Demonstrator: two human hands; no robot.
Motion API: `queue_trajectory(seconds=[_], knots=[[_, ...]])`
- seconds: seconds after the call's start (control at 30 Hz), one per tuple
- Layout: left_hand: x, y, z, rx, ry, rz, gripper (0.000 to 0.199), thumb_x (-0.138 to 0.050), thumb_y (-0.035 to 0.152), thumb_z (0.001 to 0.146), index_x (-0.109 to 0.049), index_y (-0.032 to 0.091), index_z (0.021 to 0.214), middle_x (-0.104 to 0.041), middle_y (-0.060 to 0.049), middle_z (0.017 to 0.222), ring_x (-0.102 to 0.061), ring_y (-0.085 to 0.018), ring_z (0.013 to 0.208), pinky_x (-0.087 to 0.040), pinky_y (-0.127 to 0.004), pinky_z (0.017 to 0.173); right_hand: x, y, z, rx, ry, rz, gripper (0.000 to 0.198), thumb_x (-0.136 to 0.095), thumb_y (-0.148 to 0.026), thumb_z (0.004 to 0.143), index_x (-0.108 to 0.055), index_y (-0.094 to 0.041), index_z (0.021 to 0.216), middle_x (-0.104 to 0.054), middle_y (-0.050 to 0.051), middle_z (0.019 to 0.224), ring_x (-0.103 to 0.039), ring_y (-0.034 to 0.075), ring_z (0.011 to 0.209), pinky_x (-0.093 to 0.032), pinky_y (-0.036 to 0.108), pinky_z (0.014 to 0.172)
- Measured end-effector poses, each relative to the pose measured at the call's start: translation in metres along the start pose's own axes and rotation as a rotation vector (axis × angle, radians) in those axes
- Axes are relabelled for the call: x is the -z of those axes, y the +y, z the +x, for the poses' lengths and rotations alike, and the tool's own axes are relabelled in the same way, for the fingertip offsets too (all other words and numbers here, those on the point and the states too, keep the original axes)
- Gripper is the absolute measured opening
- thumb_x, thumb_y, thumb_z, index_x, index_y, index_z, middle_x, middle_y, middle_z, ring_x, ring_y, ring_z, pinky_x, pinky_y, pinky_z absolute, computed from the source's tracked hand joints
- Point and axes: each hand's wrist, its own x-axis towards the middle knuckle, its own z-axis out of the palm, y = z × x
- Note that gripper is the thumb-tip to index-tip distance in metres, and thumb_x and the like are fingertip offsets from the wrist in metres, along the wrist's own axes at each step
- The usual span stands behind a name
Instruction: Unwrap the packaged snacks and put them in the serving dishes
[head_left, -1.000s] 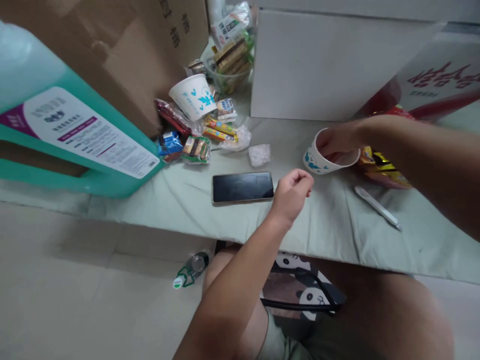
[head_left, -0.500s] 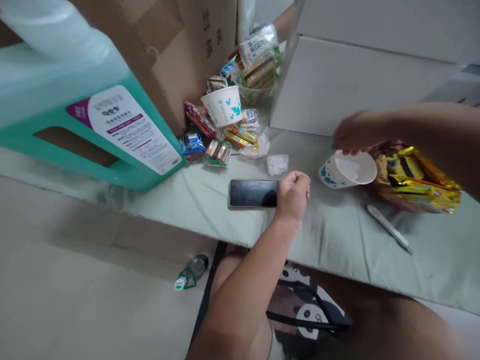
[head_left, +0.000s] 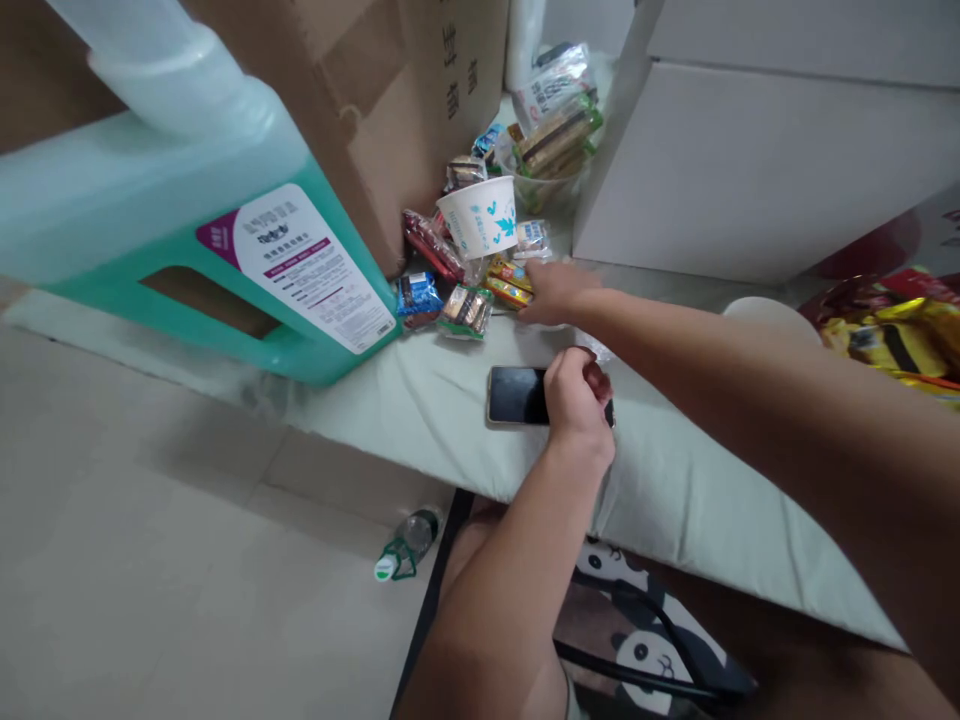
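My left hand (head_left: pixel 579 402) rests on the right part of a black-screened phone (head_left: pixel 517 396) lying on the pale cloth. Its fingers are curled in, and what they may hold is hidden. My right hand (head_left: pixel 561 290) reaches across, fingers apart, at the right end of some yellow snack packets (head_left: pixel 508 284). The hand hides the clear crumpled plastic there. A white wrapper (head_left: pixel 594 345) shows partly below the right forearm. Behind the packets a white paper cup (head_left: pixel 480 218) with blue leaves tilts among wrapped snacks. Another white cup (head_left: pixel 772 316) is mostly hidden behind the right forearm.
A large green liquid jug (head_left: pixel 322 250) stands at the left before a cardboard box (head_left: pixel 390 90). White boxes (head_left: pixel 750 160) stand behind. Yellow-wrapped snacks (head_left: pixel 900 335) lie far right, a clear bowl (head_left: pixel 547 190) of sandwich biscuits at the back. A bottle (head_left: pixel 412 540) is on the floor.
My right hand has left the right-hand cup and moved left to the yellow packets. My left hand stays curled at the phone. The view has shifted left.
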Motion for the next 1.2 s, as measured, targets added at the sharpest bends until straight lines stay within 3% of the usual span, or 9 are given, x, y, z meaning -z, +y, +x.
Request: queue_trajectory(seconds=[0.17,0.27,0.33,0.43,0.6,0.73,0.93,1.1,1.2], knots=[[0.003,0.001,-0.001,-0.163,0.031,-0.017,0.029,-0.047,0.007,0.084,-0.036,0.02,0.06,-0.028,0.008,0.049,-0.028,-0.007,0.046,-0.023,-0.025,0.053,0.026,0.039,-0.044,-0.075,0.091,0.11,0.057,-0.073,-0.042,0.078,-0.06,-0.017,0.128,-0.071,0.017,0.113,-0.068,0.032,0.096,-0.053,0.042,0.08],[0.002,-0.006,-0.005,-0.278,-0.004,0.042,0.021,-0.055,0.015,0.087,-0.049,0.019,0.067,-0.044,0.007,0.056,-0.041,-0.007,0.052,-0.032,-0.022,0.058,0.029,0.068,-0.092,-0.116,0.249,0.349,0.054,-0.07,-0.05,0.081,-0.061,-0.018,0.124,-0.072,0.013,0.101,-0.067,0.03,0.085,-0.055,0.044,0.074],[0.001,-0.012,-0.008,-0.202,-0.186,0.097,0.009,-0.065,0.025,0.086,-0.061,0.019,0.08,-0.059,0.004,0.068,-0.056,-0.009,0.063,-0.041,-0.022,0.065,0.02,0.085,-0.13,-0.04,0.314,0.52,0.057,-0.069,-0.055,0.081,-0.061,-0.019,0.125,-0.072,0.012,0.105,-0.068,0.031,0.091,-0.057,0.047,0.079],[-0.002,-0.023,-0.013,0.054,-0.485,0.146,0.02,-0.074,0.03,0.08,-0.069,0.018,0.094,-0.072,-0.001,0.082,-0.071,-0.018,0.082,-0.051,-0.028,0.08,-0.009,0.107,-0.186,0.143,0.387,0.729,0.062,-0.069,-0.058,0.084,-0.058,-0.025,0.135,-0.068,0.012,0.126,-0.066,0.033,0.114,-0.057,0.049,0.094],[-0.001,-0.042,-0.016,0.307,-0.483,0.224,0.022,-0.074,0.029,0.08,-0.073,0.014,0.096,-0.078,-0.008,0.09,-0.075,-0.026,0.098,-0.056,-0.038,0.094,-0.077,0.148,-0.253,0.183,0.538,0.977,0.059,-0.067,-0.051,0.092,-0.048,-0.035,0.146,-0.06,0.011,0.132,-0.064,0.027,0.119,-0.061,0.043,0.09],[0.005,-0.063,-0.017,0.362,-0.507,0.401,0.022,-0.076,0.022,0.079,-0.075,0.015,0.101,-0.08,-0.008,0.097,-0.076,-0.024,0.093,-0.058,-0.037,0.09,-0.121,0.173,-0.269,0.21,0.725,0.766,0.078,-0.081,-0.037,0.081,-0.045,-0.038,0.151,-0.052,0.011,0.138,-0.063,0.028,0.114,-0.061,0.047,0.09],[0.005,-0.091,-0.019,0.441,-0.442,0.539,0.02,-0.074,0.019,0.082,-0.074,0.014,0.101,-0.08,-0.008,0.094,-0.077,-0.023,0.091,-0.06,-0.036,0.091,-0.137,0.184,-0.264,0.392,0.765,0.6,0.035,-0.066,-0.016,0.087,-0.067,-0.035,0.116,-0.047,0.007,0.148,-0.056,0.03,0.134,-0.055,0.049,0.103],[-0.007,-0.093,-0.017,0.418,-0.327,0.498,0.021,-0.064,0.018,0.084,-0.072,0.011,0.103,-0.079,-0.009,0.088,-0.077,-0.024,0.089,-0.062,-0.037,0.09,-0.129,0.187,-0.271,0.315,0.868,0.778,0.013,-0.07,-0.021,0.087,-0.064,-0.026,0.097,-0.062,0.009,0.129,-0.065,0.025,0.118,-0.057,0.041,0.093],[-0.011,-0.09,-0.016,0.304,-0.255,0.444,0.024,-0.064,0.017,0.082,-0.069,0.014,0.105,-0.078,-0.005,0.087,-0.076,-0.019,0.082,-0.064,-0.033,0.084,-0.121,0.191,-0.276,0.164,0.84,0.853,0.012,-0.071,-0.028,0.086,-0.061,-0.025,0.09,-0.068,0.003,0.096,-0.066,0.019,0.085,-0.055,0.034,0.074]])
